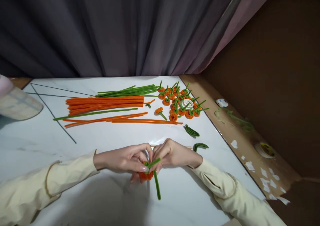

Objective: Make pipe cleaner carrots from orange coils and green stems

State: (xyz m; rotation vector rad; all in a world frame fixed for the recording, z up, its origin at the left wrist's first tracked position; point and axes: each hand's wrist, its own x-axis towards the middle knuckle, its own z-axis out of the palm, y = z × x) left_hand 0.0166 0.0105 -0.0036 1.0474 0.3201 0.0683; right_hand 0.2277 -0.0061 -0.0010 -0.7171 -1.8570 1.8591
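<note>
Between my fingers is a small orange pipe-cleaner pumpkin (145,176), partly hidden by them. My left hand (125,158) is closed around it from the left, thumb at its top. At its right, my right hand (170,153) pinches a green pipe cleaner (157,186) on the pumpkin. One green end points up and right, and another hangs down toward me. Behind my right hand lies a thin pale stick (188,147). Two bent dark green pipe-cleaner pieces, a folded bundle (192,131) and a curled one (200,146), rest to the right.
Orange pipe cleaners (105,104) and green ones (130,91) lie in bunches at the back. Several finished pumpkins (189,113) cluster around a roll of tape (187,103). A pale container (18,100) stands far left. Paper scraps (250,166) litter the brown surface at right.
</note>
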